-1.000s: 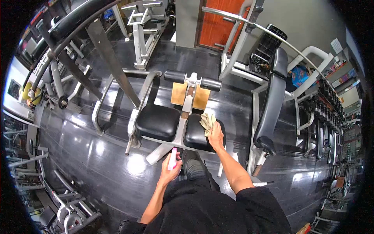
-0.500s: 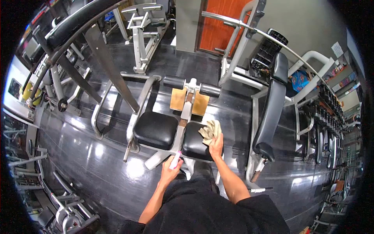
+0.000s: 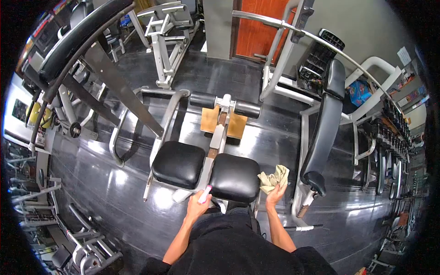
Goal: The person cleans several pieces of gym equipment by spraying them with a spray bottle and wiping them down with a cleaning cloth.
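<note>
A crumpled beige cloth (image 3: 275,178) is gripped in my right hand (image 3: 276,196), just off the right edge of the right black seat pad (image 3: 235,176). My left hand (image 3: 197,206) is closed around a small white and pink bottle (image 3: 205,194), held low in front of the gap between the pads; its lower part is hidden by the fingers. The left black seat pad (image 3: 178,163) lies beyond that hand. Between the pads runs a metal post (image 3: 219,133) topped by two black foam rollers (image 3: 247,109).
A wooden board (image 3: 236,124) sits behind the post. To the right stands a bench with a long black backrest (image 3: 321,133) beneath a barbell (image 3: 316,39). A dumbbell rack (image 3: 389,137) lines the far right. Angled machine arms (image 3: 121,87) rise at left above the dark floor (image 3: 114,192).
My right hand has lifted away from the right seat pad and moved right with the cloth. The left hand stays near the pads with the bottle. The view has shifted slightly.
</note>
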`<state>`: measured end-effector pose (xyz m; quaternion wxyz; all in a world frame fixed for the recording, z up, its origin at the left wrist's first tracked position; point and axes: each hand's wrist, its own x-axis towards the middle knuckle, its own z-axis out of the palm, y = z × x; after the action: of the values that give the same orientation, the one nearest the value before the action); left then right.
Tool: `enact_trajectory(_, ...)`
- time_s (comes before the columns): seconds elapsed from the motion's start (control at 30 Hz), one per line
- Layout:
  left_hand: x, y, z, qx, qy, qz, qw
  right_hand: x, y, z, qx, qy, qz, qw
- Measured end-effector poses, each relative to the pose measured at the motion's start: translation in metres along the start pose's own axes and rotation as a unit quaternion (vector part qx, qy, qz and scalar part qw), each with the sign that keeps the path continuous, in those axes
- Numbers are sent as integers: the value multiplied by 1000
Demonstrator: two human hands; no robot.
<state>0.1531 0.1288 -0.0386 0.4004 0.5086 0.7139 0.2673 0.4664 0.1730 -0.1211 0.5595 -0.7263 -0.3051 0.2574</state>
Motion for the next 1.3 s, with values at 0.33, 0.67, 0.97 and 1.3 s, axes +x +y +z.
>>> enact_trajectory(0.33, -2, 15, 12, -2, -64, 27, 998, -14, -8, -10, -54, 13, -17, 998)
enact_trajectory(0.67, -4, 26, 26, 11, -111, 102, 988, -50, 12, -30, -107, 9, -56, 993)
enact_trajectory(0.97, 0, 33, 38, -4, -86, 122, 989, -46, -4, -36, -88, 23, -35, 995)
enact_trajectory(1.3, -4, 14, 17, 30, -47, 54, 997, -29, -31, -15, -153, -68, -104, 980)
